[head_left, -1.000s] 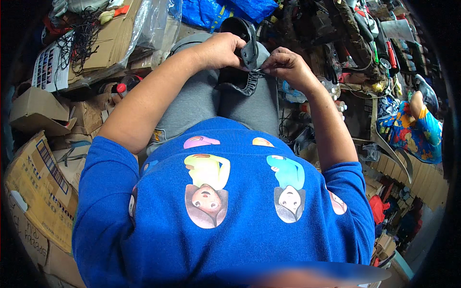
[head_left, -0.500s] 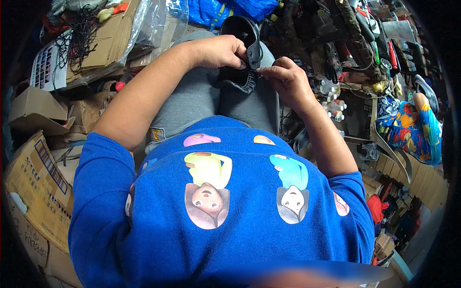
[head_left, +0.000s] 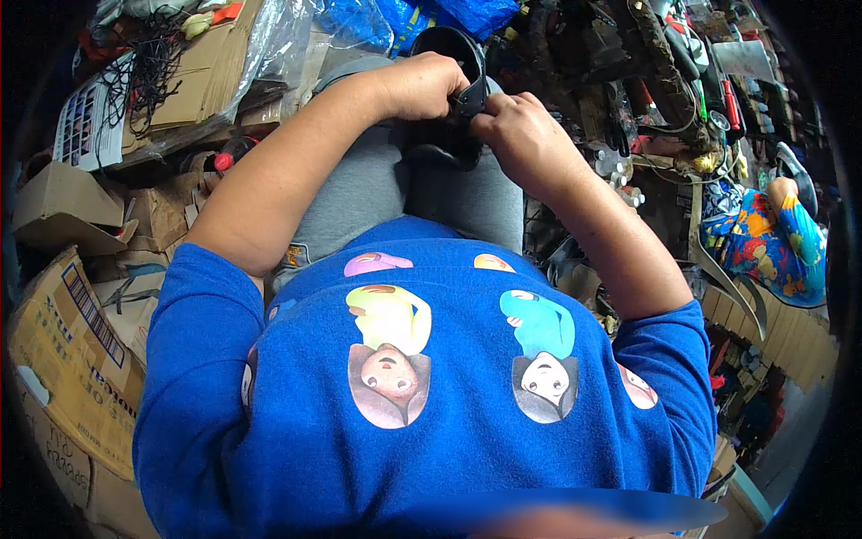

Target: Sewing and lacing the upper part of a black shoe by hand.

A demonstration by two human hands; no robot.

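Observation:
A black shoe (head_left: 449, 40), seemingly a sandal with a strap, rests on my lap between my grey-clad thighs. My left hand (head_left: 427, 87) has its fingers closed on the shoe's strap (head_left: 477, 92) from the left. On the other side my right hand (head_left: 519, 130) is curled, thumb and fingers pinched at the strap's lower end. Whether a small part sits between those right fingertips is hidden. Much of the shoe's inside and lower edge is dark.
Flattened cardboard (head_left: 193, 81) with tangled black cord (head_left: 153, 85) lies at the left, above an open cardboard box (head_left: 67, 207). Blue plastic sheeting (head_left: 467, 13) is at the far side. Small bottles (head_left: 620, 171) and tools crowd the right, where another person in bright patterned clothes (head_left: 763, 242) sits.
My right hand has turned over and moved slightly up and left, closing in on the strap. The left hand has shifted up a little, its knuckles now covering more of the shoe.

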